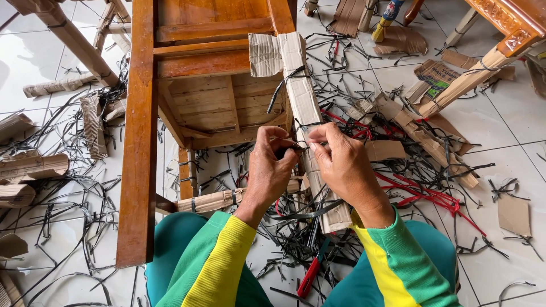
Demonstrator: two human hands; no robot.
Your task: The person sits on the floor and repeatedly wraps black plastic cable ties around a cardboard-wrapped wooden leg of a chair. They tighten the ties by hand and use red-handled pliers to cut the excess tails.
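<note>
Pinching a black strap with both hands, right over the cardboard-wrapped leg of an overturned wooden chair. Left hand closed, thumb and fingers pressed on the strap's near end; something small and dark sits in that grip, too hidden to name. Right hand likewise closed, fingertips nipping the strap from the other side, knuckles nearly touching the left. Strap wraps around the cardboard, which runs down along the leg toward the lap; upper end of the cardboard already peeled open near the seat frame.

Sitting on a white tile floor, littered all round with cut black straps, torn cardboard pieces and red cord. Red-handled cutter lying just below the hands, between the knees, untouched. More wrapped furniture legs at upper right.

Risks, judged from here: strap snapping loose under tension and whipping fingers held so close together; a sharp strap edge slicing a fingertip if pulled hard through a bare pinch; any blade in the left grip slipping toward the right fingers or scoring the varnished wood beneath the cardboard. Loose straps underfoot could also snag a sleeve or foot; chair could tip sideways if tugged, resting only on its frame.
</note>
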